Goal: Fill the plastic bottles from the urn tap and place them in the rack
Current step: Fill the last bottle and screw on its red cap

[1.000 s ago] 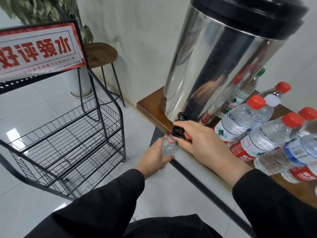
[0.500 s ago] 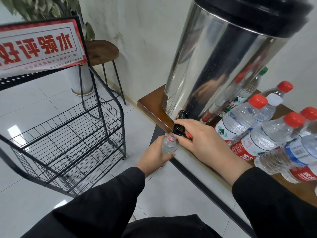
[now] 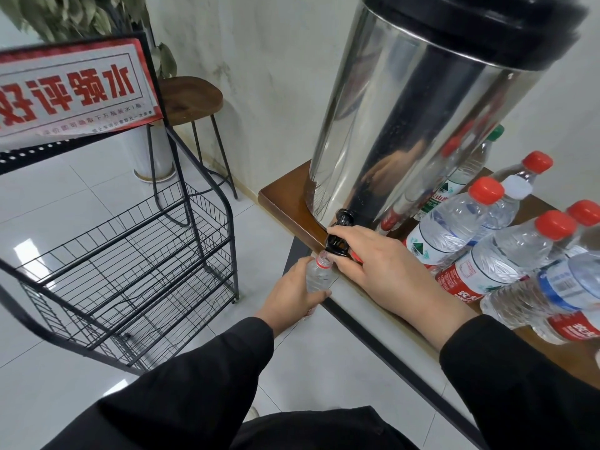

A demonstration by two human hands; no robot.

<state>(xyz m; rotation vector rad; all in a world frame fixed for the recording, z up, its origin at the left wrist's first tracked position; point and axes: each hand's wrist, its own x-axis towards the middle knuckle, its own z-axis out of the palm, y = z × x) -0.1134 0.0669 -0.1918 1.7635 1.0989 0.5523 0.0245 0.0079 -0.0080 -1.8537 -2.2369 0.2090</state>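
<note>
A tall steel urn (image 3: 406,118) with a black lid stands on the wooden table (image 3: 285,203). Its black tap (image 3: 339,238) juts over the table's front edge. My right hand (image 3: 386,267) grips the tap lever, with a red cap tucked under the fingers. My left hand (image 3: 292,293) holds an open clear bottle (image 3: 318,274) upright with its mouth just under the spout. Most of the bottle is hidden by my fingers. The black wire rack (image 3: 136,254) stands on the floor to the left, its shelves bare.
Several capped bottles (image 3: 487,254) with red caps crowd the table right of the urn, some lying down. A red-and-white sign (image 3: 71,89) tops the rack. Behind it stand a wooden stool (image 3: 191,99) and a plant in a white pot (image 3: 156,154).
Both hands stay at the tap with the bottle under the spout. Only the view has shifted slightly.
</note>
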